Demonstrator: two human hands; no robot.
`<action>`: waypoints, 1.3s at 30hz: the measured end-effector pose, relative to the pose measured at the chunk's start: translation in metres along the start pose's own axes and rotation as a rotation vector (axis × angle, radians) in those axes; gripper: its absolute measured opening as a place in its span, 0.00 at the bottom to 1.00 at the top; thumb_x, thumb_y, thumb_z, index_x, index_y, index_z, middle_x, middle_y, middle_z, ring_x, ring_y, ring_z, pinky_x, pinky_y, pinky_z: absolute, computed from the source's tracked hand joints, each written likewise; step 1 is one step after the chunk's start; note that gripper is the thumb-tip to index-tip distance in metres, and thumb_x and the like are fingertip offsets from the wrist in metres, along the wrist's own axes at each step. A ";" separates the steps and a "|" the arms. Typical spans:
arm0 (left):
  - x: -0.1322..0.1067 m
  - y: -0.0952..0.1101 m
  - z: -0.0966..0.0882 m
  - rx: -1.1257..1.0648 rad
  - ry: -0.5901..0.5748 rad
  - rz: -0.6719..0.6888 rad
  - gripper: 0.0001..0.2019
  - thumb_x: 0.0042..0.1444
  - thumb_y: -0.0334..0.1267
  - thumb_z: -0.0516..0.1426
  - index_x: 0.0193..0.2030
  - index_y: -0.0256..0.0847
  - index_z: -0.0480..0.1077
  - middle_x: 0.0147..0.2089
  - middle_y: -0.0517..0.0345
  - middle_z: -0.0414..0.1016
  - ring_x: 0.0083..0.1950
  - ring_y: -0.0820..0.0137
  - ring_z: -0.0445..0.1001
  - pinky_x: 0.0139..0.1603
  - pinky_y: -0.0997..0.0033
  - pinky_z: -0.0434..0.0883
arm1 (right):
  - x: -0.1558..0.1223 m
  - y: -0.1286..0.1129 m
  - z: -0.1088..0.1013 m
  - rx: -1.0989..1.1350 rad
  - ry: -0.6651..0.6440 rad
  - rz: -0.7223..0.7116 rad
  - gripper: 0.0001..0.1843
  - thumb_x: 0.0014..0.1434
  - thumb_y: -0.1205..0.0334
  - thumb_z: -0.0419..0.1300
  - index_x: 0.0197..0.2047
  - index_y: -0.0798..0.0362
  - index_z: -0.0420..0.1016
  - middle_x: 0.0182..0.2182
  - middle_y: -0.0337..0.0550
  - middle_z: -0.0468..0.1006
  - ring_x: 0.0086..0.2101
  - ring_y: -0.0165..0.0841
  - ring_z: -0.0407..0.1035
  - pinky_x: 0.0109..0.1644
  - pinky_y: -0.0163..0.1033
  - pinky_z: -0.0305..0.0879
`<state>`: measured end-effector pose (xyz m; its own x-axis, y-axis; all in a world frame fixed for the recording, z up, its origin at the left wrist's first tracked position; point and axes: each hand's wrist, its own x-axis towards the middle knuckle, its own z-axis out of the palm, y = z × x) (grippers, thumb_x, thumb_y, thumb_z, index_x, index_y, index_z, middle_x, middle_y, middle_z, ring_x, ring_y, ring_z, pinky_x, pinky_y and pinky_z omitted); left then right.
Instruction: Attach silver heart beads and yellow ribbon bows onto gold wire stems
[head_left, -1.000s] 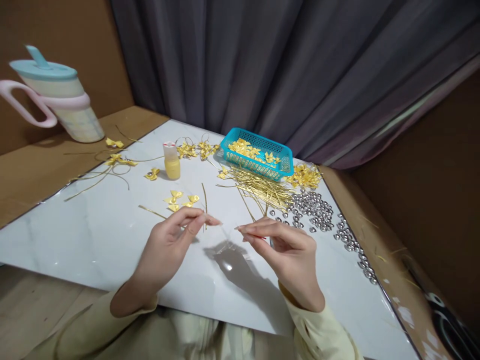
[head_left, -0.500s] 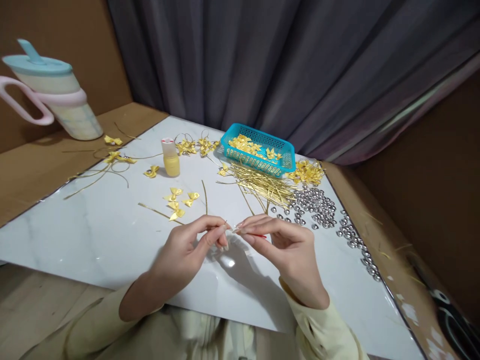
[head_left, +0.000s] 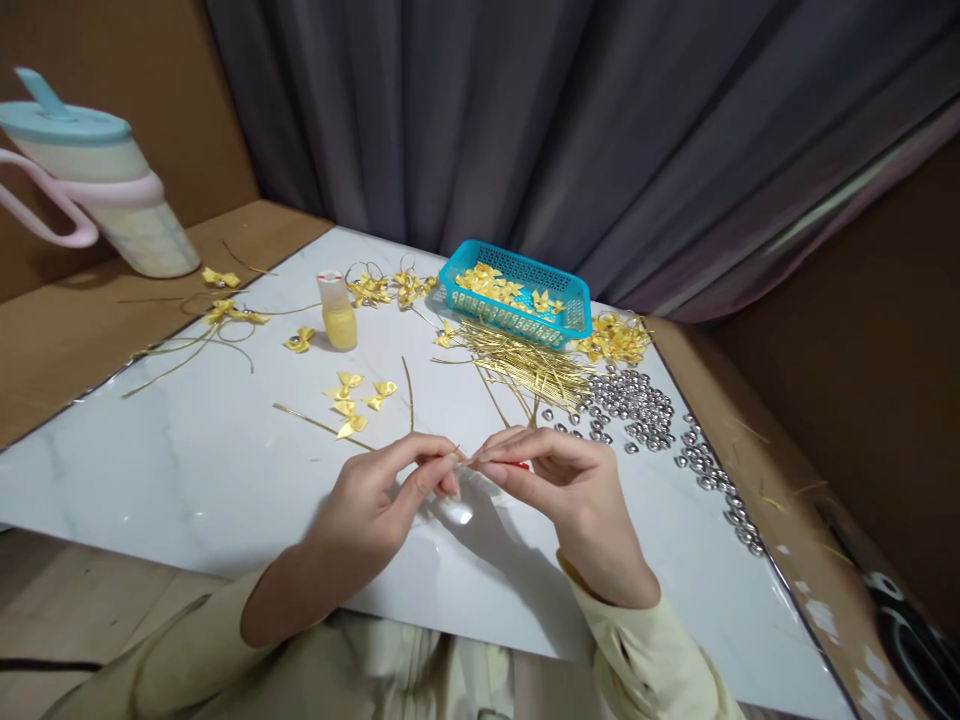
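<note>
Over the near middle of the white marbled board (head_left: 187, 480), my two hands meet at the fingertips. My left hand (head_left: 397, 490) is closed in a pinch; a thin dark tip pokes up at its fingers, too small to make out. Between the thumb and fingers of my right hand (head_left: 566, 480) is a thin red object (head_left: 517, 464), mostly hidden. Several small yellow ribbon bows (head_left: 348, 408) lie just beyond my left hand, beside a loose gold cord (head_left: 319, 424). Past my right hand are a pile of gold cords (head_left: 525, 365) and many silver heart-shaped pieces (head_left: 634, 400).
A blue basket (head_left: 517, 325) of yellow bows stands at the back, with more bows (head_left: 619, 338) to its right. A bottle with yellow contents (head_left: 339, 320) stands left of centre. A large tumbler (head_left: 142, 235) is far left, black scissors (head_left: 911, 640) far right.
My right fingertips have moved slightly left and now touch or nearly touch the left ones. The whole view has shifted a little. The things on the board lie as before.
</note>
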<state>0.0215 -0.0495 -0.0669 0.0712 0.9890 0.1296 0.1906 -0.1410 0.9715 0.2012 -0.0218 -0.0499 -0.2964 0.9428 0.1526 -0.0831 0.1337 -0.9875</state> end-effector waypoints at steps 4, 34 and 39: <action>0.000 -0.001 -0.001 0.085 -0.010 0.078 0.07 0.61 0.34 0.53 0.34 0.42 0.72 0.27 0.64 0.76 0.30 0.74 0.73 0.33 0.80 0.67 | 0.001 -0.001 0.000 0.038 0.002 0.047 0.05 0.49 0.68 0.70 0.28 0.49 0.82 0.28 0.39 0.82 0.33 0.31 0.75 0.38 0.37 0.69; 0.001 -0.010 0.005 0.301 0.131 0.366 0.07 0.60 0.28 0.54 0.38 0.40 0.73 0.29 0.65 0.78 0.32 0.78 0.76 0.35 0.86 0.70 | -0.003 0.001 0.005 -0.016 0.088 0.047 0.04 0.52 0.67 0.69 0.29 0.47 0.82 0.29 0.38 0.82 0.34 0.32 0.74 0.38 0.36 0.68; 0.002 -0.013 0.006 0.321 0.166 0.451 0.07 0.60 0.27 0.55 0.40 0.39 0.73 0.33 0.61 0.80 0.34 0.75 0.77 0.35 0.80 0.71 | -0.004 0.004 0.008 -0.071 0.111 -0.037 0.07 0.52 0.69 0.68 0.29 0.46 0.82 0.29 0.37 0.82 0.33 0.31 0.75 0.37 0.36 0.69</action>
<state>0.0251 -0.0457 -0.0804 0.0647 0.8180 0.5716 0.4663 -0.5312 0.7074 0.1947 -0.0279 -0.0538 -0.1870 0.9642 0.1877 -0.0232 0.1867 -0.9821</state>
